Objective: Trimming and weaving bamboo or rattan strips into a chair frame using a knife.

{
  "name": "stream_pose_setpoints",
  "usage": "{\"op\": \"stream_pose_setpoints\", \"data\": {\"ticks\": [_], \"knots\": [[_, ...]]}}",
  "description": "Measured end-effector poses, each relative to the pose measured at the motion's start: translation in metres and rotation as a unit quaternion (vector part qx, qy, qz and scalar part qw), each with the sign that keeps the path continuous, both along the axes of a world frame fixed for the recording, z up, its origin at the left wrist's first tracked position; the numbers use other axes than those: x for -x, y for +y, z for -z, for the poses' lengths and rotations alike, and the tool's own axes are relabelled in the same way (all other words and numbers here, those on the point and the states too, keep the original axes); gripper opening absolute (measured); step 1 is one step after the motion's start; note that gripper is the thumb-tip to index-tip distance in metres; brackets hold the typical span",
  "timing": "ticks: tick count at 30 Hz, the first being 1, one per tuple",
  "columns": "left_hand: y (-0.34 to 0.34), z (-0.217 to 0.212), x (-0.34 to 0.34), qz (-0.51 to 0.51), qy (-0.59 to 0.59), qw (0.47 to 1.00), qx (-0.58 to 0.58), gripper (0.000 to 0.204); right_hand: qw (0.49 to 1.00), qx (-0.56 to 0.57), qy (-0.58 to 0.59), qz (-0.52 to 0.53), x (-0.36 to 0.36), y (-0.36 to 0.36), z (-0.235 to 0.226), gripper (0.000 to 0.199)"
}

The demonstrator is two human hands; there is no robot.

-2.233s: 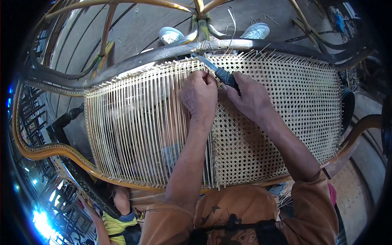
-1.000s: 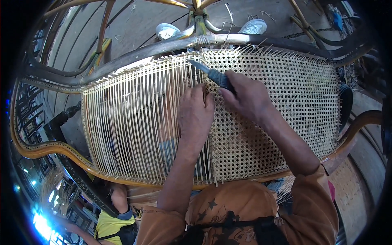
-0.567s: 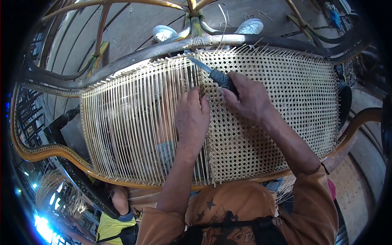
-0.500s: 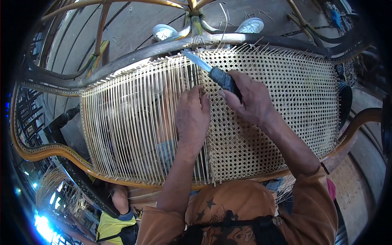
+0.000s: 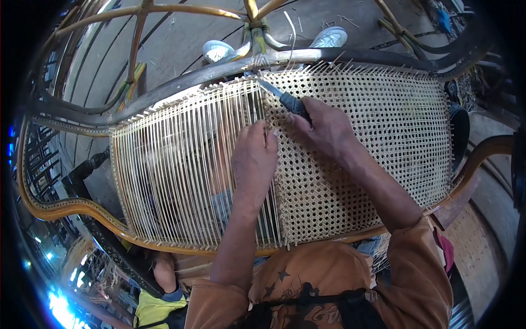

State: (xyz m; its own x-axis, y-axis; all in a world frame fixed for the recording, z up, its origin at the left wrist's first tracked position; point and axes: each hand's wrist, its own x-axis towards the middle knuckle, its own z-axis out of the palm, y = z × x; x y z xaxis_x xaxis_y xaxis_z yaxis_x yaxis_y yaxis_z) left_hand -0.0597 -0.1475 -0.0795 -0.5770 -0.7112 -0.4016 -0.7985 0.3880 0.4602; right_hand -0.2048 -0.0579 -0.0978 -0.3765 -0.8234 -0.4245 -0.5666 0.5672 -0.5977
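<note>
A long curved rattan seat frame [image 5: 90, 204] lies across the view. Its right part carries an open-hole cane weave [image 5: 361, 148]; on the left only spaced cane strands [image 5: 164, 170] run from front to back. At the border between the two, my left hand [image 5: 253, 156] is closed, thumb and fingers pressed together over the strands. What they pinch is hidden. My right hand [image 5: 329, 127] grips a knife [image 5: 293, 102] by its dark wrapped handle. The blade slants toward the back rail, its tip close to the weave's far left corner.
Cane ends stick up along the dark back rail [image 5: 378, 55]. Beyond it stand bent rattan poles [image 5: 134, 66] and two white shoes [image 5: 330, 38]. A person in yellow [image 5: 156, 310] sits at lower left, near loose cane fibres [image 5: 82, 255] and a black carved bar [image 5: 109, 249].
The knife has tipped, and its point has come a little right and nearer to me. My right hand has shifted slightly left. My left hand stays at the weave's border.
</note>
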Motion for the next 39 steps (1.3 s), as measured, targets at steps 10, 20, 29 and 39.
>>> {"op": "stream_pose_setpoints", "data": {"ticks": [10, 20, 29, 39], "knots": [[0.080, -0.054, 0.006, -0.143, 0.287, 0.840, -0.437, 0.034, 0.979, 0.053, -0.156, 0.117, -0.068, 0.102, -0.085, 0.046], [0.165, -0.072, -0.023, -0.058, 0.210, 0.847, -0.485, 0.021, 0.801, -0.013, 0.086, 0.592, -0.150, 0.433, -0.055, 0.010], [0.203, -0.052, -0.047, 0.048, 0.040, 0.907, -0.417, 0.018, 0.650, -0.027, 0.088, 0.755, -0.223, 0.530, -0.013, 0.010], [0.209, -0.056, -0.042, 0.073, 0.024, 0.916, -0.393, 0.018, 0.699, -0.043, 0.147, 0.698, -0.233, 0.492, -0.013, 0.011]]}}
